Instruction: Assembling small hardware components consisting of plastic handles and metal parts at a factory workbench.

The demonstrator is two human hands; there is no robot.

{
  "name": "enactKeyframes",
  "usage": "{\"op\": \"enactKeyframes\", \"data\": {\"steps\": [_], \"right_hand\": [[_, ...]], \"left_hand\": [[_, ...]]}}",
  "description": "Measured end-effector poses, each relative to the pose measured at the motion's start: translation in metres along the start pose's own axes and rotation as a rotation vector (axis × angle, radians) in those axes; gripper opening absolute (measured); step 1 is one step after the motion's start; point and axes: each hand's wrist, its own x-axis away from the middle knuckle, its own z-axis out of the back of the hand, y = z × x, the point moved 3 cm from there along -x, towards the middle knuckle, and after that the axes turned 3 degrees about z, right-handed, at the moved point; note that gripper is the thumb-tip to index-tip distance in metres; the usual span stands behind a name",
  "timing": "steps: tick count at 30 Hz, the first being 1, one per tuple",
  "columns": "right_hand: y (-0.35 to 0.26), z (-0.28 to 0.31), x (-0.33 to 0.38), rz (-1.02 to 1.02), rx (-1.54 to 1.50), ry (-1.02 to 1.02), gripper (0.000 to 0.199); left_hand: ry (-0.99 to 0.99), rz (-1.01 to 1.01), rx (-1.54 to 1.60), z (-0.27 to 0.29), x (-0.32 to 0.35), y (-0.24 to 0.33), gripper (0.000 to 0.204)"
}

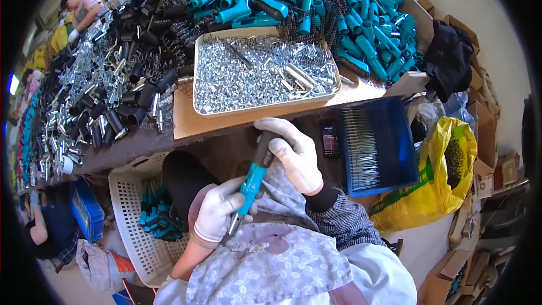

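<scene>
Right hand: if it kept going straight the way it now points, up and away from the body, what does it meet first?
Probably the near rim of the beige tray of small silver metal parts, just beyond the right hand at the table's edge. Depth is unclear; the hand, gripping the black end of the teal-handled tool, may sit lower than the tabletop.

We noted white knit cloth gloves on the left hand point(217, 214) and right hand point(294, 155). The handle point(252, 183) looked smooth teal plastic with a matt black grip. The tray point(265, 73) held bright, shiny metal screws. The basket point(135, 214) appeared matt white plastic; the sack point(446, 181) glossy yellow woven plastic.
</scene>
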Motion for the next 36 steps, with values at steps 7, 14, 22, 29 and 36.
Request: {"op": "enactKeyframes", "data": {"steps": [7, 14, 22, 29, 36], "right_hand": [[0.012, -0.012, 0.007, 0.195, 0.138, -0.23, 0.046], [-0.035, 0.014, -0.018, 0.422, 0.407, -0.47, 0.019], [-0.032, 0.128, -0.135, 0.488, 1.342, 0.227, 0.015], [-0.016, 0.118, -0.161, 0.55, 1.509, 0.071, 0.018], [-0.038, 0.122, -0.159, 0.705, 1.234, 0.192, 0.019]], "left_hand": [[-0.036, -0.056, 0.271, -0.005, -0.013, -0.003, 0.066], [0.264, -0.466, -0.728, -0.003, -0.013, -0.003, 0.07], [0.259, -0.383, -0.826, -0.015, -0.007, 0.009, 0.058], [0.303, -0.368, -0.716, -0.011, -0.006, 0.004, 0.061], [0.339, -0.336, -0.727, -0.013, -0.006, 0.012, 0.068]]}}
